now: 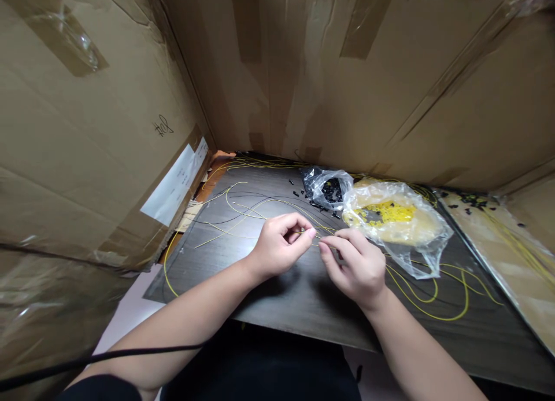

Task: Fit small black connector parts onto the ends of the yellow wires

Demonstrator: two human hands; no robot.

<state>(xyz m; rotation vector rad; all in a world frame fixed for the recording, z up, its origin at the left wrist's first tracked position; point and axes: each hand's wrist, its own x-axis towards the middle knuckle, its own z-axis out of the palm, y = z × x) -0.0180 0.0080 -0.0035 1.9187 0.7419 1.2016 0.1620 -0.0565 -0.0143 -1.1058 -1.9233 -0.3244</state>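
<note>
My left hand and my right hand meet over the middle of a dark wooden board. Both are closed in a pinch, fingertips almost touching. Between them runs a thin yellow wire; what sits on it at the pinch is too small to make out. More thin yellow wires lie loose across the board behind my left hand, and others loop to the right of my right hand.
A clear bag of small yellow parts and a clear bag of small black parts lie just behind my right hand. Tall cardboard walls close in the left and back. A cardboard sheet with wires lies at right. A black cable crosses bottom left.
</note>
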